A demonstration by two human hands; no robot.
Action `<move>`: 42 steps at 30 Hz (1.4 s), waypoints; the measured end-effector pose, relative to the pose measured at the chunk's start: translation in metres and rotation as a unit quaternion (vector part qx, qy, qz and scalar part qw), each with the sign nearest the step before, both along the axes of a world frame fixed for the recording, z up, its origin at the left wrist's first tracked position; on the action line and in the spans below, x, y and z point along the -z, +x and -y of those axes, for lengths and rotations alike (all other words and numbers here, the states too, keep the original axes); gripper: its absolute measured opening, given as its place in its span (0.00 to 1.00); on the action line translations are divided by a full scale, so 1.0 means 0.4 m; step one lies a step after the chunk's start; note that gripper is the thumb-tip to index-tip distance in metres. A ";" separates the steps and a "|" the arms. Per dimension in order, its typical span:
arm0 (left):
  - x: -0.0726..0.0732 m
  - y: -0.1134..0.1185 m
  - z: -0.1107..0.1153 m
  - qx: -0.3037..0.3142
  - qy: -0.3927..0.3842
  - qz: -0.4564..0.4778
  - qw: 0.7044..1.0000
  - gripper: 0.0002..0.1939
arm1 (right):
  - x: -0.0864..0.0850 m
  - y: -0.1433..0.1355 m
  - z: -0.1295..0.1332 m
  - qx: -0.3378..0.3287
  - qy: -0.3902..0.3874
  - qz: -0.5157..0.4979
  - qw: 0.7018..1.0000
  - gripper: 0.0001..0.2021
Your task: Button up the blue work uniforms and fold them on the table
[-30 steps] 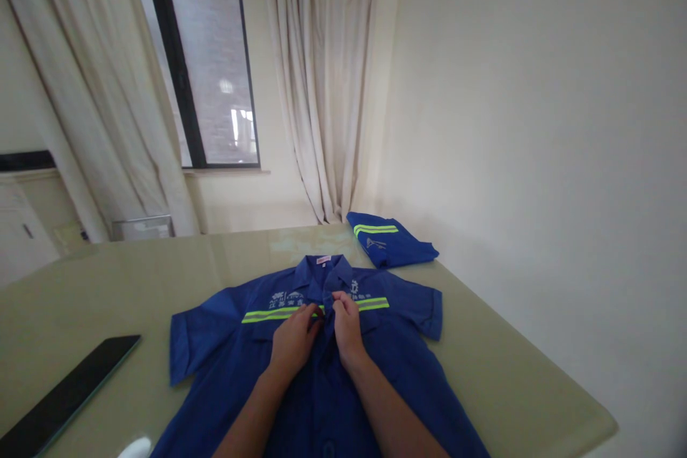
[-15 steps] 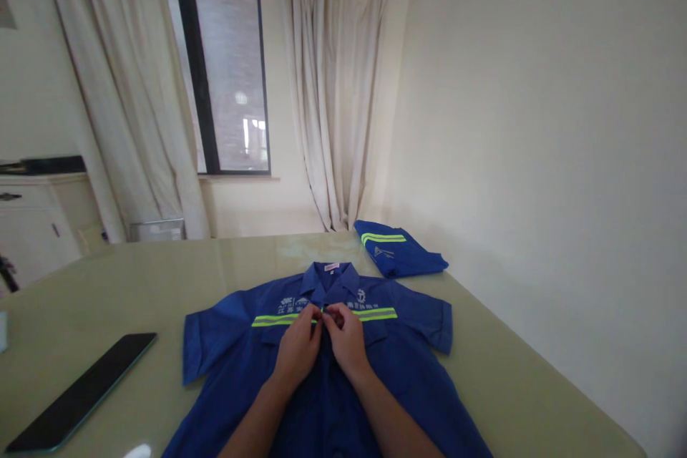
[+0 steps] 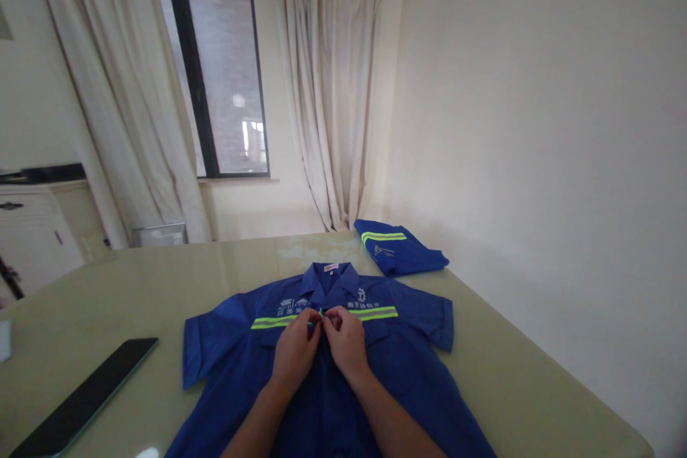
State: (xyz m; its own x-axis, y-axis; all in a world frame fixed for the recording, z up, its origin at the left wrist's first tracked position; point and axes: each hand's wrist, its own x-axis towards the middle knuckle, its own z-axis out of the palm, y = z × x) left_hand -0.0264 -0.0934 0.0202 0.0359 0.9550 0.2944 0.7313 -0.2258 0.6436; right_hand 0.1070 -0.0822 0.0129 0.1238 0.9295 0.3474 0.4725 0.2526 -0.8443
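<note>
My left hand (image 3: 294, 347) and right hand (image 3: 346, 343) pinch the front of the blue shirt (image 3: 324, 404), which lies spread on the tabletop (image 3: 515, 379). A loose pinch could let the cloth slip; uneven pulling could skew the front.

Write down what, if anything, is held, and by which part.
The left grip and right grip pinch a blue short-sleeved work shirt at its front placket, level with the yellow-green stripe; the exact spot is hidden.
</note>
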 end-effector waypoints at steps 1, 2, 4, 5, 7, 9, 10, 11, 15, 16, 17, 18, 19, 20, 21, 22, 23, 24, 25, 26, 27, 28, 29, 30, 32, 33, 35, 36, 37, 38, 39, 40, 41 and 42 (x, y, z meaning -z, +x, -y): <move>0.002 0.000 -0.001 0.003 -0.001 -0.003 1.000 0.07 | 0.001 0.000 -0.001 -0.002 0.006 -0.006 1.000 0.06; 0.003 -0.001 -0.001 0.006 -0.001 -0.004 1.000 0.07 | 0.002 0.000 -0.002 -0.007 0.017 -0.010 1.000 0.06; 0.008 -0.002 -0.003 0.009 0.003 -0.004 1.000 0.06 | 0.004 0.001 -0.004 -0.022 0.042 -0.014 0.999 0.06; 0.010 -0.003 -0.004 0.008 0.006 -0.001 1.000 0.06 | 0.004 0.003 -0.005 -0.034 0.049 -0.019 0.998 0.06; 0.014 -0.004 -0.006 0.002 0.012 0.015 1.000 0.06 | 0.006 0.005 -0.009 -0.059 0.041 -0.044 0.996 0.07; 0.016 -0.006 -0.009 -0.001 0.018 0.041 0.999 0.06 | 0.007 0.009 -0.015 -0.079 0.016 -0.078 0.994 0.09; 0.017 -0.007 -0.010 0.000 0.022 0.057 0.998 0.07 | 0.009 0.010 -0.018 -0.084 0.004 -0.095 0.992 0.10; 0.017 -0.007 -0.011 0.002 0.026 0.072 0.997 0.07 | 0.010 0.011 -0.022 -0.085 -0.007 -0.111 0.990 0.10; 0.013 -0.008 -0.014 0.017 0.048 0.114 0.992 0.08 | 0.014 0.013 -0.036 -0.052 -0.033 -0.170 0.984 0.07; 0.010 -0.008 -0.014 0.021 0.057 0.113 0.992 0.08 | 0.015 0.013 -0.037 -0.042 -0.037 -0.178 0.982 0.05; 0.008 -0.008 -0.014 0.025 0.067 0.108 0.992 0.08 | 0.016 0.013 -0.039 -0.033 -0.039 -0.183 0.982 0.05; 0.005 -0.007 -0.013 0.029 0.076 0.101 0.992 0.08 | 0.017 0.013 -0.039 -0.025 -0.039 -0.186 0.982 0.04; 0.003 -0.007 -0.011 0.033 0.084 0.093 0.992 0.08 | 0.017 0.012 -0.039 -0.019 -0.038 -0.185 0.982 0.04; 0.000 -0.007 -0.010 0.037 0.089 0.087 0.992 0.09 | 0.016 0.011 -0.038 -0.014 -0.036 -0.182 0.983 0.04; -0.001 -0.007 -0.009 0.039 0.091 0.082 0.992 0.09 | 0.016 0.011 -0.037 -0.012 -0.033 -0.177 0.984 0.05; -0.002 -0.007 -0.007 0.040 0.091 0.077 0.992 0.09 | 0.014 0.010 -0.035 -0.013 -0.029 -0.171 0.985 0.05; -0.003 -0.007 -0.006 0.039 0.090 0.072 0.993 0.09 | 0.013 0.009 -0.032 -0.018 -0.026 -0.163 0.986 0.04; -0.003 -0.007 -0.006 0.037 0.089 0.067 0.993 0.09 | 0.011 0.008 -0.029 -0.025 -0.024 -0.155 0.987 0.04; -0.002 -0.007 -0.005 0.035 0.088 0.062 0.994 0.09 | 0.008 0.007 -0.026 -0.035 -0.021 -0.148 0.988 0.04; -0.001 -0.008 -0.004 0.032 0.086 0.057 0.994 0.09 | 0.006 0.006 -0.023 -0.045 -0.017 -0.142 0.989 0.03; 0.000 -0.008 -0.004 0.028 0.083 0.054 0.995 0.08 | 0.003 0.006 -0.020 -0.053 -0.012 -0.136 0.989 0.03; 0.001 -0.008 -0.004 0.024 0.079 0.051 0.995 0.08 | 0.000 0.006 -0.017 -0.060 -0.007 -0.129 0.990 0.03; 0.001 -0.008 -0.004 0.020 0.075 0.049 0.996 0.08 | -0.003 0.006 -0.015 -0.063 -0.002 -0.122 0.990 0.04; 0.002 -0.008 -0.003 0.016 0.069 0.047 0.996 0.08 | -0.006 0.007 -0.014 -0.062 0.004 -0.115 0.991 0.05; 0.002 -0.008 -0.003 0.012 0.054 0.043 0.998 0.08 | -0.008 0.009 -0.013 -0.057 0.010 -0.107 0.993 0.09; 0.003 -0.008 -0.003 0.014 0.044 0.041 0.998 0.08 | -0.008 0.009 -0.014 -0.058 0.003 -0.113 0.992 0.12; 0.004 -0.008 -0.004 0.018 0.022 0.034 0.999 0.09 | -0.004 0.009 -0.017 -0.070 -0.027 -0.135 0.988 0.14; 0.005 -0.008 -0.004 0.019 0.014 0.030 0.999 0.10 | -0.002 0.008 -0.018 -0.076 -0.042 -0.141 0.986 0.13; 0.007 -0.008 -0.005 0.018 0.010 0.028 0.999 0.10 | 0.001 0.006 -0.018 -0.077 -0.049 -0.139 0.986 0.12; 0.008 -0.008 -0.006 0.016 0.009 0.028 0.999 0.10 | 0.003 0.005 -0.018 -0.075 -0.044 -0.128 0.988 0.10; 0.010 -0.008 -0.007 0.014 0.011 0.030 0.999 0.09 | 0.005 0.003 -0.017 -0.071 -0.032 -0.113 0.991 0.07; 0.011 -0.008 -0.007 0.013 0.015 0.034 0.999 0.09 | 0.005 0.002 -0.015 -0.068 -0.018 -0.099 0.993 0.05; 0.011 -0.007 -0.008 0.013 0.018 0.039 0.999 0.08 | 0.005 0.000 -0.012 -0.068 -0.006 -0.090 0.994 0.04; 0.011 -0.007 -0.008 0.014 0.023 0.046 0.999 0.08 | 0.004 -0.001 -0.010 -0.071 0.002 -0.086 0.994 0.04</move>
